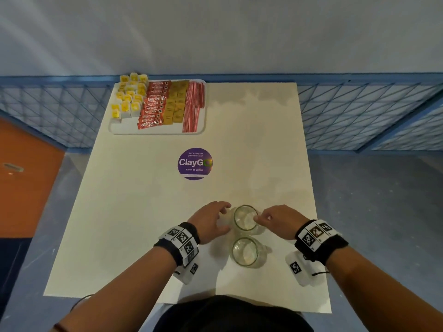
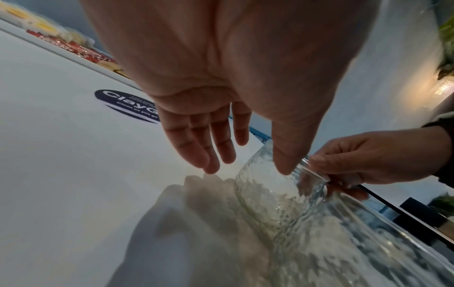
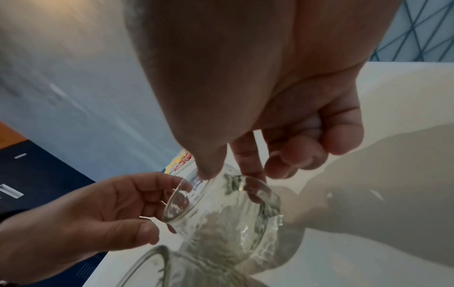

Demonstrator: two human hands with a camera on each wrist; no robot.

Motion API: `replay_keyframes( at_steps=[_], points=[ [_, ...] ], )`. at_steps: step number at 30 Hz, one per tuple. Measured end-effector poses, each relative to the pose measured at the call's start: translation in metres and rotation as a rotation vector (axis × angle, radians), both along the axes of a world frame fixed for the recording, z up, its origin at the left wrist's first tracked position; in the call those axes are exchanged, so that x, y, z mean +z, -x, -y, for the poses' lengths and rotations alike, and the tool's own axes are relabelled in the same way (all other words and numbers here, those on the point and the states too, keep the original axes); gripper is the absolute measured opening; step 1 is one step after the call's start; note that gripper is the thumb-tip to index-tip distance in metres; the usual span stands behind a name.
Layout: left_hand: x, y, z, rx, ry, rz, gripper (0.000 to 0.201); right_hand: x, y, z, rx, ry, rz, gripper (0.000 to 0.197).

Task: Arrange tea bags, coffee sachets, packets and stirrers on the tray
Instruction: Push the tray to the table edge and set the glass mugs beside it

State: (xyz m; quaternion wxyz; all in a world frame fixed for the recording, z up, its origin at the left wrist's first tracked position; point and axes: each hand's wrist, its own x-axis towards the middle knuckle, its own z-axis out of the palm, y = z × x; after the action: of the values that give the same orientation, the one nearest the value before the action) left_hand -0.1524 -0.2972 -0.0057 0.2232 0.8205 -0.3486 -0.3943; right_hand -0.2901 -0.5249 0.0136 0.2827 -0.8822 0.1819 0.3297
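A white tray point(image 1: 124, 131) sits at the table's far left. It holds rows of yellow tea bags point(image 1: 129, 99), red coffee sachets point(image 1: 153, 106), brown packets point(image 1: 176, 104) and red-and-white stirrers point(image 1: 193, 104). Two empty glass jars stand near the front edge, the far jar point(image 1: 245, 218) just behind the near jar point(image 1: 244, 252). My right hand point(image 1: 257, 218) pinches the far jar's rim point(image 3: 258, 189) between thumb and forefinger. My left hand point(image 1: 221, 218) is spread beside that jar's left side. Its fingers point(image 2: 196, 147) are straight and off the glass, and its thumb point(image 2: 285, 159) lies against the jar.
A round purple ClayGo sticker point(image 1: 194, 163) marks the middle of the white table point(image 1: 131, 212). A blue mesh railing point(image 1: 359, 111) runs behind and beside the table. An orange surface point(image 1: 24, 176) lies lower left.
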Motion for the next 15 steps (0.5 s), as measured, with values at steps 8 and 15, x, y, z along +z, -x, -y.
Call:
replay_keyframes(
  at_steps=[8,15],
  points=[
    [0.007,0.001,-0.006,0.104,0.095,-0.013,0.074,0.000,0.003,-0.004,-0.081,-0.110,0.099,0.052],
    [0.029,0.006,0.006,0.121,0.274,-0.049,0.097,0.038,-0.016,-0.009,-0.104,-0.177,0.261,0.051]
  ],
)
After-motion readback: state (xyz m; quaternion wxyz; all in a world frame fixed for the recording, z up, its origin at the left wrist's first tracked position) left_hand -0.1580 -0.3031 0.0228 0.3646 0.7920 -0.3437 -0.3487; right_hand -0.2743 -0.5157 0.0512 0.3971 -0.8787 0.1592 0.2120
